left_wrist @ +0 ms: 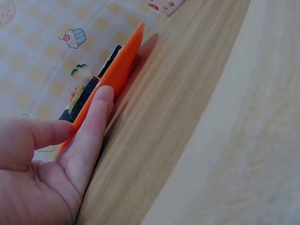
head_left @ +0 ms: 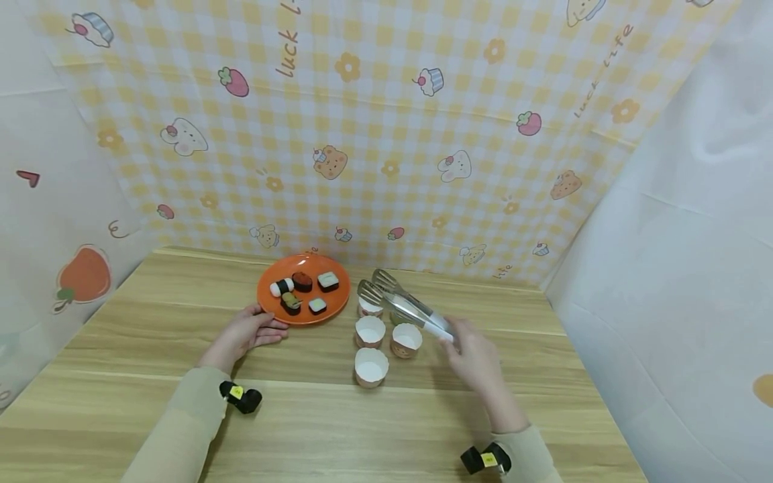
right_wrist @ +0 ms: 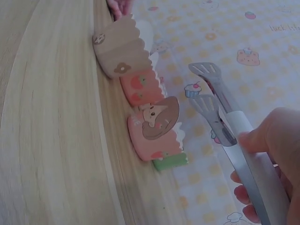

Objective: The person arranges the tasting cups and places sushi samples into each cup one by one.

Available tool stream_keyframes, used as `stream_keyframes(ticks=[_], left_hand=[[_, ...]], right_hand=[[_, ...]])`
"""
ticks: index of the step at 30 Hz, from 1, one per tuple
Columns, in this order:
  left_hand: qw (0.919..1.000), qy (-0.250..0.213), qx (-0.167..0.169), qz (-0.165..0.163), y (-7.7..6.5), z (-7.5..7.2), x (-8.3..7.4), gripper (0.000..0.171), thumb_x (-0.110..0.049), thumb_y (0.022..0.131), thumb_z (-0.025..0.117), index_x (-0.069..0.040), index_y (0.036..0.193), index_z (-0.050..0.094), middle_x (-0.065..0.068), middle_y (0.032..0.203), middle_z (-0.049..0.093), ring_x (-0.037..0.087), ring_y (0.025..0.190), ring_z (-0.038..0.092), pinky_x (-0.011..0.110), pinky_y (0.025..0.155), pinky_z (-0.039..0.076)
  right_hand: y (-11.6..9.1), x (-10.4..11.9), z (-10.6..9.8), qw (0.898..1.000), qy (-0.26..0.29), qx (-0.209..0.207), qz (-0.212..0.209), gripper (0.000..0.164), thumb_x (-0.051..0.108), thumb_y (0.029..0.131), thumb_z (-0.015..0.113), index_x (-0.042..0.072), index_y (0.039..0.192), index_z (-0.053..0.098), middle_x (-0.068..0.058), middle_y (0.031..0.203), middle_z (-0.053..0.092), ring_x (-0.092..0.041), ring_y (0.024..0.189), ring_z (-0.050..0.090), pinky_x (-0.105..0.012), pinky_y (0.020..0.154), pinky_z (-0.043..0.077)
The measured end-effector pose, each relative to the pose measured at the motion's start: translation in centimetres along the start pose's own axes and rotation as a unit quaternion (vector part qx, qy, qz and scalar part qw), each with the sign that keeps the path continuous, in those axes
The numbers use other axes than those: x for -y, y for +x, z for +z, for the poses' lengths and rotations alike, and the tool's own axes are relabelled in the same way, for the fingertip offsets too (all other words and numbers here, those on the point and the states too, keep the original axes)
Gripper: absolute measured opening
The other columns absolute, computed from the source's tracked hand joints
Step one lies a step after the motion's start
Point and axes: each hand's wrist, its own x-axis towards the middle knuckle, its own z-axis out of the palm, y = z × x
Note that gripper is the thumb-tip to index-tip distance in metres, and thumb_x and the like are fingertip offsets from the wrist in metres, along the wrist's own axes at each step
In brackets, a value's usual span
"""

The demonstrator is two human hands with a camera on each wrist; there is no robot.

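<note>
My left hand (head_left: 250, 332) pinches the near left rim of an orange oval plate (head_left: 335, 305), thumb over the edge and fingers beneath. In the left wrist view the plate (left_wrist: 119, 72) is seen edge-on, close over the wooden table. It carries several sushi pieces, among them one with a red top (head_left: 302, 282) and a white one with a dark band (head_left: 281, 288). My right hand (head_left: 474, 353) grips metal tongs (head_left: 410, 310) with pale handles. Their slotted tips stand apart with nothing between them, above the paper baking cups (head_left: 371, 367).
Several cups stand clustered mid-table, right of the plate; a green cup (right_wrist: 171, 161) is partly hidden behind the others. A yellow checked cloth (head_left: 386, 134) hangs at the table's back edge, and white sheets (head_left: 676, 268) close off both sides.
</note>
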Motion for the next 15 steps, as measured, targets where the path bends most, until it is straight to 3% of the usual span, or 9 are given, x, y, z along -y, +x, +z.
stream_keyframes(ticks=[15], left_hand=[[0.9999, 0.01, -0.004, 0.004, 0.0, 0.0, 0.2, 0.044, -0.007, 0.104, 0.034, 0.011, 0.14, 0.016, 0.016, 0.091, 0.068, 0.023, 0.079, 0.07, 0.034, 0.074, 0.058]], right_hand=[[0.0, 2.2, 0.6, 0.999, 0.03, -0.002, 0.011, 0.045, 0.02, 0.085, 0.073, 0.007, 0.126, 0.06, -0.011, 0.117, 0.063, -0.029, 0.091, 0.064, -0.046, 0.07, 0.053]])
